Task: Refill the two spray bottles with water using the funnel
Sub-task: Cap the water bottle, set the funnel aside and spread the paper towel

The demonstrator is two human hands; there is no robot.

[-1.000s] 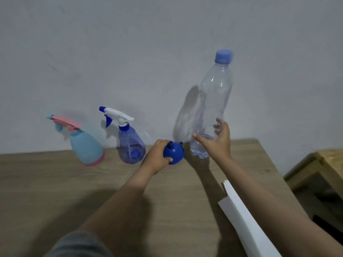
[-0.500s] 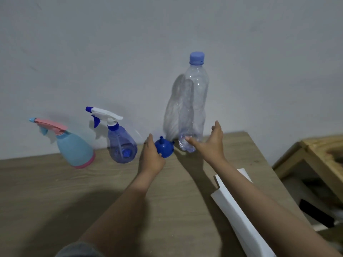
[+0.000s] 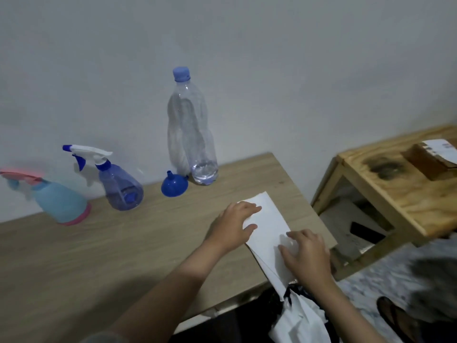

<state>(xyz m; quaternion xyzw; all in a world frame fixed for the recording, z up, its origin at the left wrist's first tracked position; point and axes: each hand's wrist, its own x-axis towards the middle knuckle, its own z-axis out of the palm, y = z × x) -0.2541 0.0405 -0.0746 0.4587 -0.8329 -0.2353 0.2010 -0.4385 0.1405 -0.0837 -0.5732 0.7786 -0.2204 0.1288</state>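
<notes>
A light-blue spray bottle (image 3: 58, 203) with a pink trigger stands at the far left by the wall. Beside it is a translucent purple spray bottle (image 3: 121, 186) with a white and blue trigger. A blue funnel (image 3: 173, 184) lies mouth-down next to a tall capped water bottle (image 3: 191, 134) holding only a little water at its bottom. Both hands are away from these. My left hand (image 3: 233, 227) rests on the left edge of a white folded paper (image 3: 268, 227), thumb over the sheet. My right hand (image 3: 308, 256) lies on the paper's near part with fingers loosely bent.
The wooden table (image 3: 103, 246) ends just right of the paper. A lower wooden stool or side table (image 3: 405, 194) with a brown box (image 3: 431, 159) stands to the right. A white bag (image 3: 299, 320) hangs below the table edge. A sandal (image 3: 395, 318) lies on the floor.
Both hands let go of the funnel and the water bottle, which now stand by the wall, and drew back onto the white paper. The view swung right and down.
</notes>
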